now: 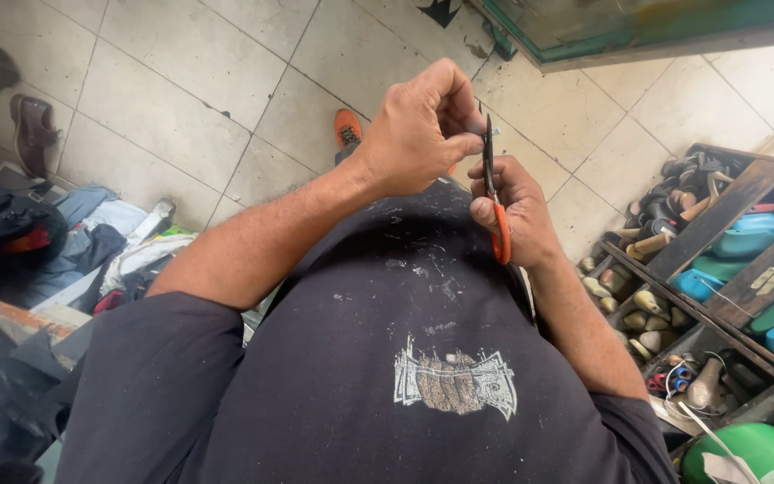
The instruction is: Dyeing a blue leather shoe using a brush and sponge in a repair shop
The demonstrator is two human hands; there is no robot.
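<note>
My right hand (514, 215) grips a pair of scissors (493, 193) with orange handles, the dark blades pointing up and away from me. My left hand (423, 125) is above and to the left of it, fingers pinched on a small thin piece (492, 133) at the blade tips; the piece is too small to identify. Both hands are raised over my lap, above my dark shirt (387, 358).
A wooden compartment box (718, 224) at the right holds small tools, blue and green containers and shoe parts. An orange shoe (348, 130) lies on the tiled floor (181, 99). Brown shoes (33, 130) and heaped cloth (91, 242) sit at the left. A green-framed structure (638, 40) stands ahead.
</note>
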